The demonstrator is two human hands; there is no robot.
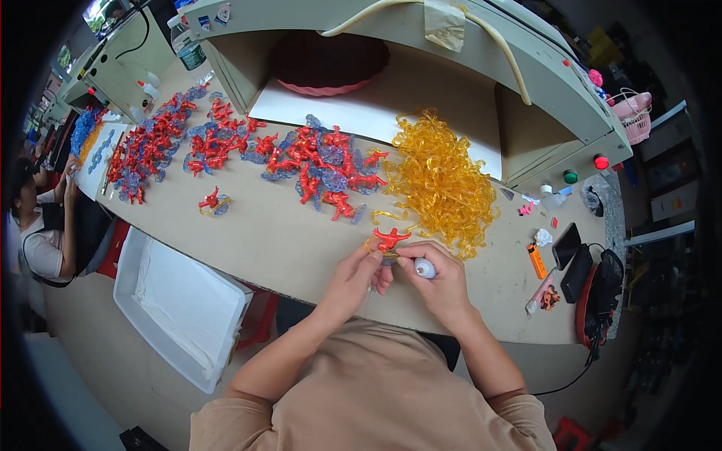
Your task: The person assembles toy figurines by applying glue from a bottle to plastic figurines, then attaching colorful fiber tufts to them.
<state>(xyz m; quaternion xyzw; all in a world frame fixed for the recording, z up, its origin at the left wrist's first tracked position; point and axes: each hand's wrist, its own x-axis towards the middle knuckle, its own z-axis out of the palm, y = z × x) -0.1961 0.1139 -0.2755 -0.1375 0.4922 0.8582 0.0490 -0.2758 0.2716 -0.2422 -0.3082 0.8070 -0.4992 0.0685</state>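
Red figurine (390,239) is standing up from the left hand's (350,278) fingertips, which are pinching it low down, above the tabletop's near edge. Beside that grip, the right hand (444,286) is grasping a small white bottle (425,267), pointing its narrow end toward the figurine's lower part; whether they are touching, I cannot tell. Just beyond the grip, translucent yellow strips (444,180) are lying heaped; left of them, red-and-blue figurines (323,161) are spreading in clusters. Right of the grip, an orange lighter (537,261) is lying.

The beige table (278,233) carries heaps of red-and-blue figures (331,155). Beside them lies a pile of yellow strips (442,180).
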